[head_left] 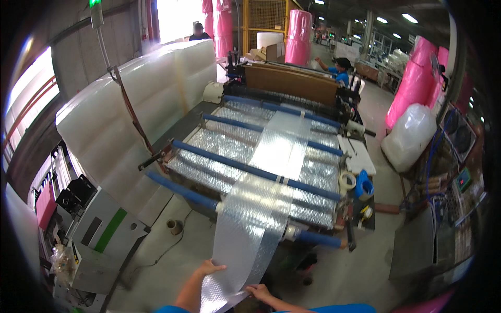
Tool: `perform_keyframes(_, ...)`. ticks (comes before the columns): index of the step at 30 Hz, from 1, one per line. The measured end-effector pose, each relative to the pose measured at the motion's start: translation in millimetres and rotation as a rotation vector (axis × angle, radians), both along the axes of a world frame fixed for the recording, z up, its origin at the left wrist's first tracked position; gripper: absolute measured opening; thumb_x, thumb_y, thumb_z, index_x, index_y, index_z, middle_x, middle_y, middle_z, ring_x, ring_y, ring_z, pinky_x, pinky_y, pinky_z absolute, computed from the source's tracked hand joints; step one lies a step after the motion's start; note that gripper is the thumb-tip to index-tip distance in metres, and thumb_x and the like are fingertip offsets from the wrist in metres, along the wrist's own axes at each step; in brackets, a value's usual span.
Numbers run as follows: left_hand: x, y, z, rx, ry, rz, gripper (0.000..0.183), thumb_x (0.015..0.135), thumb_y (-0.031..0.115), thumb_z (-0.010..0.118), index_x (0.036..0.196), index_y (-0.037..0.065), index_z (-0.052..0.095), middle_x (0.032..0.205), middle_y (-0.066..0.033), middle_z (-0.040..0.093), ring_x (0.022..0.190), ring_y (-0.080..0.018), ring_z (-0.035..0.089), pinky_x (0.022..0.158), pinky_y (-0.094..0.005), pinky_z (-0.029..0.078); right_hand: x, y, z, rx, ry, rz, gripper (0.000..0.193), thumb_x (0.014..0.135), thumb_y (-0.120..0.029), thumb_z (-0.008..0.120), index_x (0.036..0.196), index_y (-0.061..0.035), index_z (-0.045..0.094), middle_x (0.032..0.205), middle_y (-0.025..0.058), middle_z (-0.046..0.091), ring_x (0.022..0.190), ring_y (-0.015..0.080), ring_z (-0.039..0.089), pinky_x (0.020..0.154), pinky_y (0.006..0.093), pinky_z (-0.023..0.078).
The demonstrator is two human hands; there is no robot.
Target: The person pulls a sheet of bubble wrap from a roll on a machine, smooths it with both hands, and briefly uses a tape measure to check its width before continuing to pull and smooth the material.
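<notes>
silver sheet (237, 229): glossy, dimpled plastic; pink roll (299, 39): shiny plastic wrap; blue roller (229, 160): smooth, matt

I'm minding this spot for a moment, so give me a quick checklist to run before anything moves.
1. Left hand on the silvery sheet: ok, at its left edge; grip underneath cannot tell.
2. Right hand on the sheet: ok, at its right edge.
3. Sheet across the front blue roller: ok, covering its middle.
4. Sheet's near end flat: cannot tell, it runs close to the picture's lower edge.
5. Cream tape roll apart from the sheet: ok, off to the right.
</notes>
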State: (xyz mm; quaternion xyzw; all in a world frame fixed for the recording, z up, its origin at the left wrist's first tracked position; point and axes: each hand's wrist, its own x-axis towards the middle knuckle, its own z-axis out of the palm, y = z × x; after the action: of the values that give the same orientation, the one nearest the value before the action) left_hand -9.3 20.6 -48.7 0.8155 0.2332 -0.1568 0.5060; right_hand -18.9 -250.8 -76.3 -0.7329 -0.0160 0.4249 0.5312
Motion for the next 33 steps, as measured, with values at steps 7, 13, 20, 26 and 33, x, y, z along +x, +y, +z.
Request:
perform_keyframes(7,-96,-26,17,0.021,-0.067,0.27,0.064,0.052,0.041,0.075,0.091,-0.002,0.05,0.079,-0.0106,0.058,0.072,-0.0196,0.055,0.067,-0.0299,0.044,-104,6,-49,0.108,-0.158,0.013,0.021,0.079,-0.022,0.053,0.086,-0.0044,0.063,0.073,0.005,0.062,0.06,0.0083,0.056,0.052,0.0233,0.045)
perform_keyframes(13,-147,-35,72,0.178,-0.607,0.453,0.049,0.059,0.03,0.073,0.089,0.0,0.049,0.067,-0.0077,0.057,0.06,-0.0148,0.053,0.055,-0.0289,0.043,-153,9,21,0.36,-0.143,-0.119,0.024,0.083,-0.018,0.048,0.09,0.0032,0.058,0.084,0.0067,0.062,0.069,0.0106,0.056,0.065,0.0239,0.046)
perform_keyframes(20,-155,-8,106,0.211,-0.303,0.306,0.034,0.067,0.028,0.065,0.086,0.003,0.052,0.06,-0.0106,0.056,0.055,-0.0183,0.054,0.05,-0.0323,0.041,-162,1,78,0.229,-0.22,0.089,0.025,0.082,-0.023,0.05,0.089,-0.0017,0.062,0.084,0.0054,0.062,0.076,0.01,0.056,0.069,0.0241,0.044)
perform_keyframes(26,-151,-5,58,0.28,-0.299,0.38,0.028,0.07,0.028,0.061,0.082,0.004,0.054,0.063,-0.0102,0.057,0.062,-0.0229,0.056,0.057,-0.0348,0.041,-154,-6,67,0.211,-0.069,0.107,0.025,0.081,-0.027,0.052,0.091,-0.0077,0.063,0.088,0.0023,0.062,0.078,0.0085,0.054,0.071,0.0245,0.043)
perform_keyframes(33,-150,-31,57,0.403,-0.295,0.462,0.023,0.08,0.029,0.046,0.083,0.007,0.054,0.071,-0.0131,0.058,0.065,-0.0319,0.055,0.059,-0.0395,0.041,-137,-14,54,0.13,-0.246,0.244,0.029,0.08,-0.03,0.052,0.092,-0.0046,0.061,0.082,0.0048,0.063,0.07,0.0085,0.056,0.065,0.0234,0.044)
